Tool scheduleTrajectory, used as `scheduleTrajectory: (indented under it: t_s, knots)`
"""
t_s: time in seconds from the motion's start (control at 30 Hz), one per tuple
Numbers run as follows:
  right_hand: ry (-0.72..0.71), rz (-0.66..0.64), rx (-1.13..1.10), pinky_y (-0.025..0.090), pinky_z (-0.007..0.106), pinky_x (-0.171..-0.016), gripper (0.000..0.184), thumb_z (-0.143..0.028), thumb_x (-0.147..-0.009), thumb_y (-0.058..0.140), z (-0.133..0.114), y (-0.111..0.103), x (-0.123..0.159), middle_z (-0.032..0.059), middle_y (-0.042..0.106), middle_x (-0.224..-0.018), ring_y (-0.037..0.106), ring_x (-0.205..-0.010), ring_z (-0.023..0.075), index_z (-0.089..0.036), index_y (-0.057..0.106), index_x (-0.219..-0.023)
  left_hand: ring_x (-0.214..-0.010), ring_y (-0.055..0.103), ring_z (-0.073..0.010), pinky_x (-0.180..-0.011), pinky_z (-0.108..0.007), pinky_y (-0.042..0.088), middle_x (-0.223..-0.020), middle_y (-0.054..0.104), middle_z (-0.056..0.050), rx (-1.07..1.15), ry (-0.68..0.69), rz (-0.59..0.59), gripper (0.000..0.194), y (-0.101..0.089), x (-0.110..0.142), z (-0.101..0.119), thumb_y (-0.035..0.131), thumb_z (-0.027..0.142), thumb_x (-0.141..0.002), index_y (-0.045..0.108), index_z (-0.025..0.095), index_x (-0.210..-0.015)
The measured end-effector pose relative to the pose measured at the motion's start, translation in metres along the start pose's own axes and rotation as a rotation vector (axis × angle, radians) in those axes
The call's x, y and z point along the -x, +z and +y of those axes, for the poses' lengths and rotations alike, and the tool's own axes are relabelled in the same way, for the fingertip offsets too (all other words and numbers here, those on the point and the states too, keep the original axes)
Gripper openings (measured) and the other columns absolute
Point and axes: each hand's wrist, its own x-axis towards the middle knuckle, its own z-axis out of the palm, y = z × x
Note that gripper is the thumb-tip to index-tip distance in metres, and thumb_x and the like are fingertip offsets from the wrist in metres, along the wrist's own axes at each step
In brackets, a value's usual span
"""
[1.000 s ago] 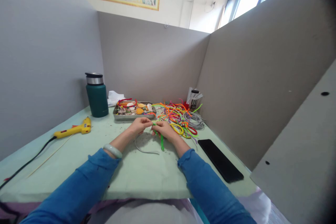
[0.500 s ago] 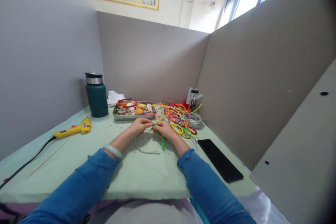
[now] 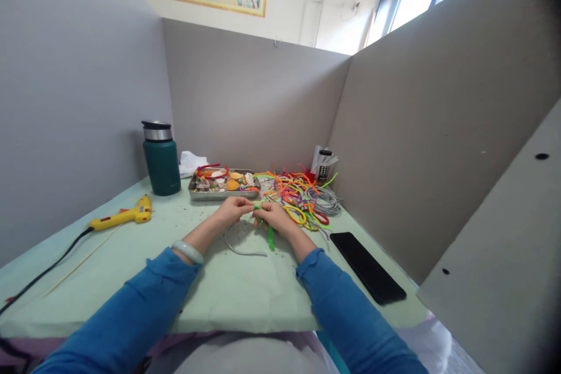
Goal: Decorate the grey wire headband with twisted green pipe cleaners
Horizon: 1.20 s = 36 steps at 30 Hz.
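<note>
Over the middle of the table, my left hand (image 3: 232,211) and my right hand (image 3: 275,217) meet fingertip to fingertip, both closed in a pinch. A bright green cord (image 3: 271,238) runs between them, and its loose end hangs below my right hand. The small part pinched at the fingertips is mostly hidden. Beneath my left hand a thin grey cord (image 3: 246,254) curves across the tabletop; whether its upper end is in my fingers I cannot tell.
Behind my hands stands a metal tray (image 3: 205,196) of shells and stones. To its right lies a tangle of coloured cords (image 3: 291,187). A glue gun (image 3: 120,219), a wooden stick (image 3: 81,262) and a green bottle (image 3: 162,166) are at left, a black phone (image 3: 367,267) at right.
Almost nothing differs. Both hands keep their place, and the hanging green cord end has shifted very slightly.
</note>
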Motion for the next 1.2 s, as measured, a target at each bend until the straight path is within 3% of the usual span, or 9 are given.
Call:
scheduleTrajectory:
  t_s: [0.3, 0.6, 0.83, 1.07, 1.2]
  knots:
    - [-0.015, 0.004, -0.006, 0.031, 0.018, -0.035, 0.012, -0.022, -0.073, 0.054, 0.003, 0.000, -0.002, -0.0005, 0.062, -0.055, 0.040, -0.036, 0.0060, -0.014, 0.060, -0.067, -0.034, 0.030, -0.0033, -0.034, -0.019, 0.022, -0.050, 0.046, 0.007, 0.024, -0.005, 0.000, 0.036, 0.001, 0.003, 0.005, 0.068, 0.039, -0.063, 0.061, 0.013, -0.086]
    - [-0.007, 0.011, 0.037, 0.031, 0.018, -0.036, 0.011, -0.021, -0.073, 0.054, 0.005, 0.000, -0.002, -0.0004, 0.063, -0.056, 0.041, -0.037, 0.0061, -0.014, 0.061, -0.068, -0.032, 0.028, -0.0031, -0.034, -0.020, 0.019, -0.048, 0.044, 0.007, -0.003, 0.007, 0.005, 0.037, 0.000, 0.001, 0.001, 0.068, 0.047, -0.063, 0.060, 0.014, -0.076]
    - [-0.061, 0.026, 0.118, 0.034, 0.018, -0.039, 0.015, -0.027, -0.075, 0.054, 0.007, 0.001, -0.004, 0.0000, 0.065, -0.064, 0.044, -0.039, 0.0059, -0.015, 0.061, -0.072, -0.031, 0.027, -0.0041, -0.035, -0.020, 0.018, -0.038, 0.035, 0.009, 0.005, -0.040, 0.038, 0.037, -0.002, 0.001, 0.002, 0.070, 0.047, -0.062, 0.062, 0.013, -0.074]
    - [-0.102, 0.029, 0.186, 0.032, 0.017, -0.042, 0.018, -0.030, -0.075, 0.055, 0.016, 0.000, -0.006, -0.0005, 0.062, -0.060, 0.044, -0.044, 0.0064, -0.014, 0.061, -0.070, -0.032, 0.023, -0.0038, -0.035, -0.021, 0.016, -0.037, 0.031, 0.009, 0.051, -0.077, -0.059, 0.039, -0.004, 0.003, 0.003, 0.071, 0.046, -0.062, 0.063, 0.011, -0.076]
    - [-0.151, 0.077, 0.116, 0.036, 0.017, -0.047, 0.018, -0.031, -0.073, 0.058, 0.015, 0.000, -0.009, -0.0004, 0.062, -0.069, 0.049, -0.051, 0.0077, -0.015, 0.060, -0.080, -0.033, 0.025, -0.0039, -0.035, -0.021, 0.018, -0.039, 0.031, 0.009, 0.056, -0.074, -0.007, 0.034, -0.007, 0.001, 0.002, 0.071, 0.044, -0.063, 0.061, 0.013, -0.071]
